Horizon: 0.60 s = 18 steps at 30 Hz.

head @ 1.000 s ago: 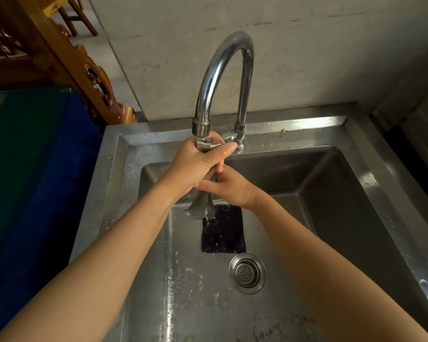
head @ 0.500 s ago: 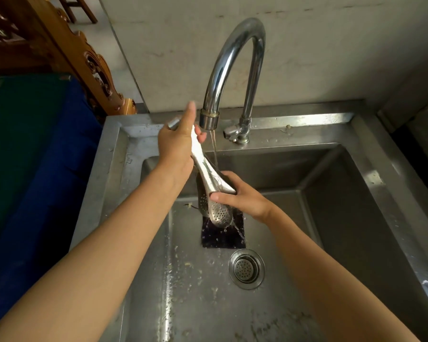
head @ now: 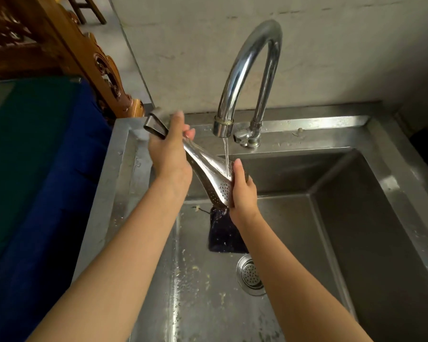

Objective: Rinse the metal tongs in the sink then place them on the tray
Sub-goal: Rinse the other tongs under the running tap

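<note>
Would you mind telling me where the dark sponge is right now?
The dark sponge lies on the sink floor, centre of the head view, just behind the drain and below the tongs.

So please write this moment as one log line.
step: rinse | left hand: holds tongs handle | right hand: holds tips | tap: running | tray: unseen
</note>
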### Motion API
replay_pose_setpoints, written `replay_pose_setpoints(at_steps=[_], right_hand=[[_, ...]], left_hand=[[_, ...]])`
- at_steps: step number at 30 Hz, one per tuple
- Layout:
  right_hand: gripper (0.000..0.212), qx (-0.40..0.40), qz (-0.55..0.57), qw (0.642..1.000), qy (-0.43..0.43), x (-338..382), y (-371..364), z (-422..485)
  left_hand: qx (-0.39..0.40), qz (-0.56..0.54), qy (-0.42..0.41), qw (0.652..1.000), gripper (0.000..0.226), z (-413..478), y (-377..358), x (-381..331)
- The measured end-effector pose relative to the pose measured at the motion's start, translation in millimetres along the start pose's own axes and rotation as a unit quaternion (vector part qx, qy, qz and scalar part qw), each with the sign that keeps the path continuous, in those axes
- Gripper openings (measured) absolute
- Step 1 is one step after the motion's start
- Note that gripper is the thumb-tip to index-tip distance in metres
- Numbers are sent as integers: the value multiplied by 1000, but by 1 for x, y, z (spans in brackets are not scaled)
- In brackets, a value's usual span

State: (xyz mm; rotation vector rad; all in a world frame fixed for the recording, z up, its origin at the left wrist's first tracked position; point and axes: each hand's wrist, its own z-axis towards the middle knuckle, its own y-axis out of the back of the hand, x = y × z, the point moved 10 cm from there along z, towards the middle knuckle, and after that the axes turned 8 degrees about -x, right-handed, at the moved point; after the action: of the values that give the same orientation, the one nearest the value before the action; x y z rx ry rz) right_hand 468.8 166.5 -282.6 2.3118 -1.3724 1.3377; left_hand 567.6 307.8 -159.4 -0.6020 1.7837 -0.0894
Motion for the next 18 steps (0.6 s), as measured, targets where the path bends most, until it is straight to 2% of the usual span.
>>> replay_pose_setpoints(at_steps=[4, 10, 13, 15, 18], right_hand=[[33, -76, -42, 995, 39, 9, 1, -1], [45, -134, -136, 970, 151, 45, 19, 4], [45, -132, -168, 959, 187, 58, 20, 5], [42, -120, -186, 955, 195, 62, 21, 6], [38, -69, -221, 954, 190, 69, 18, 11]], left_hand=[[105, 85, 13, 991, 9, -29, -11, 42], [209, 35, 86, 973, 24, -50, -24, 89], [204, -7, 135, 970, 19, -62, -25, 109], [193, -20, 166, 967, 26, -60, -29, 115], [169, -18, 200, 965, 28, -49, -34, 121]])
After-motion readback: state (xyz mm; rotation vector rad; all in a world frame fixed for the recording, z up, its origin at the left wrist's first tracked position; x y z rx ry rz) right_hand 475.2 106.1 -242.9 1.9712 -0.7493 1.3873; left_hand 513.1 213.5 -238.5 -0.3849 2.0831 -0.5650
